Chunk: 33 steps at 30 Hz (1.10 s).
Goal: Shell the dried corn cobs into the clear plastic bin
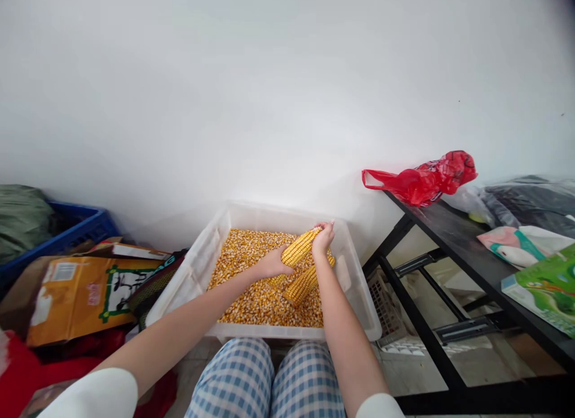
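A corn cob [300,248] with yellow kernels is held tilted between my two hands, above a bin of loose kernels. My left hand [275,263] wraps round its lower left end. At its upper right end my right hand [322,238] is closed, fingers partly hidden. Just below lies a second corn cob [303,285], partly behind my right wrist. Part of another yellow cob [277,280] shows under my left hand. Loose corn kernels [245,250] fill the bottom of the white plastic bin [188,280], which stands before my knees.
On the right a black table [471,241] carries a red plastic bag [422,178] and a green package [545,286]. A basket [384,301] sits beneath it. To the left are an orange cardboard box [81,298] and a blue crate [85,226]. Behind the bin rises a white wall [269,94].
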Motion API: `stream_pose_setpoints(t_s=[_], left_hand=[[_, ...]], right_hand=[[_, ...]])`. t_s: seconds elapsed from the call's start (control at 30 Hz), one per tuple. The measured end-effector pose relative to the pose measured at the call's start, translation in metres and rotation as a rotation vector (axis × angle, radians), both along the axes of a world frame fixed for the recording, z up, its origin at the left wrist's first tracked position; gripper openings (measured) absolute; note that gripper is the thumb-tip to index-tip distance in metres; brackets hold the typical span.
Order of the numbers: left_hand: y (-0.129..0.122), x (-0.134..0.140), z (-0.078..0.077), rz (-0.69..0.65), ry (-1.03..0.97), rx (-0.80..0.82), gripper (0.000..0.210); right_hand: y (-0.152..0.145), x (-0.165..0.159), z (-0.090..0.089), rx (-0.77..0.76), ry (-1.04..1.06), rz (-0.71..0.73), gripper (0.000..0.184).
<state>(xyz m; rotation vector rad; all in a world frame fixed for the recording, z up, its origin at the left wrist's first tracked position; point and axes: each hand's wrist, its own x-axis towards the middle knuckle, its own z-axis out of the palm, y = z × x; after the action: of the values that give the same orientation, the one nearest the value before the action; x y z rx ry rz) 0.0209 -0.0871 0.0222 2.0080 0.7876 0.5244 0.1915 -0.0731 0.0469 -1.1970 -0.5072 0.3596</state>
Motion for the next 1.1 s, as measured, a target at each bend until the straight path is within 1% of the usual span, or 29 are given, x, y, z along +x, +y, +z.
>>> stream_pose_setpoints(t_s=[0.07, 0.1, 0.17, 0.23, 0.33, 0.37, 0.4, 0.43, 0.5, 0.57, 0.6, 0.63, 0.67, 0.73, 0.77, 0.8, 0.83, 0.87, 0.93, 0.97, 1.0, 1.03, 1.07, 1.1], left_hand=[[0.001, -0.002, 0.002, -0.097, -0.119, -0.154, 0.056], [0.002, -0.002, 0.003, -0.113, -0.152, -0.203, 0.054], [0.004, -0.002, 0.003, -0.087, -0.153, -0.235, 0.050], [0.005, 0.000, 0.002, 0.003, -0.088, -0.179, 0.050], [0.000, 0.004, 0.001, 0.212, 0.065, 0.025, 0.055], [-0.003, 0.006, 0.002, 0.273, 0.101, 0.081, 0.056], [-0.006, 0.007, 0.002, 0.304, 0.117, 0.103, 0.057], [-0.009, 0.008, 0.004, 0.301, 0.104, 0.088, 0.056], [-0.014, 0.010, 0.006, 0.219, -0.001, 0.000, 0.052], [-0.014, 0.011, 0.007, 0.121, -0.112, -0.075, 0.047], [-0.012, 0.011, 0.007, 0.104, -0.126, -0.081, 0.047], [-0.011, 0.011, 0.007, 0.130, -0.100, -0.058, 0.047], [-0.009, 0.012, 0.006, 0.189, -0.031, -0.011, 0.048], [-0.005, 0.013, 0.006, 0.356, 0.154, 0.133, 0.049], [-0.004, 0.013, 0.006, 0.429, 0.235, 0.198, 0.051], [-0.003, 0.013, 0.006, 0.472, 0.285, 0.237, 0.052], [-0.002, 0.012, 0.006, 0.478, 0.293, 0.238, 0.053], [-0.001, 0.010, 0.007, 0.453, 0.269, 0.208, 0.053], [0.000, 0.005, 0.008, 0.342, 0.180, 0.105, 0.048], [0.001, 0.003, 0.008, 0.272, 0.138, 0.055, 0.043], [0.001, 0.001, 0.008, 0.229, 0.120, 0.026, 0.040], [0.001, 0.001, 0.008, 0.226, 0.138, 0.026, 0.039], [0.000, 0.002, 0.007, 0.258, 0.188, 0.054, 0.042], [-0.001, 0.003, 0.006, 0.318, 0.258, 0.095, 0.047]], right_hand=[[0.000, 0.005, 0.000, 0.004, 0.106, 0.081, 0.053], [0.000, 0.006, 0.000, -0.002, 0.181, 0.137, 0.055], [0.001, 0.006, 0.000, -0.048, 0.308, 0.234, 0.057], [0.002, 0.001, -0.001, -0.111, 0.360, 0.320, 0.057], [0.009, -0.014, -0.004, -0.179, 0.364, 0.442, 0.057], [0.011, -0.019, -0.005, -0.186, 0.352, 0.444, 0.058], [0.013, -0.023, -0.005, -0.186, 0.324, 0.415, 0.058], [0.014, -0.025, -0.005, -0.179, 0.275, 0.362, 0.057], [0.015, -0.024, -0.004, -0.151, 0.126, 0.237, 0.055], [0.014, -0.022, -0.004, -0.133, -0.006, 0.161, 0.055], [0.014, -0.022, -0.005, -0.131, -0.042, 0.166, 0.056], [0.013, -0.023, -0.006, -0.137, -0.056, 0.200, 0.058], [0.014, -0.026, -0.007, -0.150, -0.057, 0.247, 0.060], [0.015, -0.036, -0.011, -0.213, -0.041, 0.306, 0.063], [0.017, -0.041, -0.013, -0.261, -0.035, 0.307, 0.064], [0.019, -0.046, -0.015, -0.312, -0.031, 0.284, 0.065], [0.020, -0.050, -0.016, -0.362, -0.036, 0.253, 0.067], [0.021, -0.052, -0.017, -0.405, -0.060, 0.228, 0.068], [0.021, -0.050, -0.020, -0.437, -0.158, 0.219, 0.069], [0.021, -0.048, -0.021, -0.426, -0.210, 0.226, 0.069], [0.021, -0.045, -0.023, -0.413, -0.247, 0.246, 0.068], [0.021, -0.042, -0.025, -0.410, -0.260, 0.277, 0.068], [0.022, -0.041, -0.027, -0.427, -0.248, 0.294, 0.067], [0.024, -0.041, -0.029, -0.466, -0.220, 0.297, 0.067]])
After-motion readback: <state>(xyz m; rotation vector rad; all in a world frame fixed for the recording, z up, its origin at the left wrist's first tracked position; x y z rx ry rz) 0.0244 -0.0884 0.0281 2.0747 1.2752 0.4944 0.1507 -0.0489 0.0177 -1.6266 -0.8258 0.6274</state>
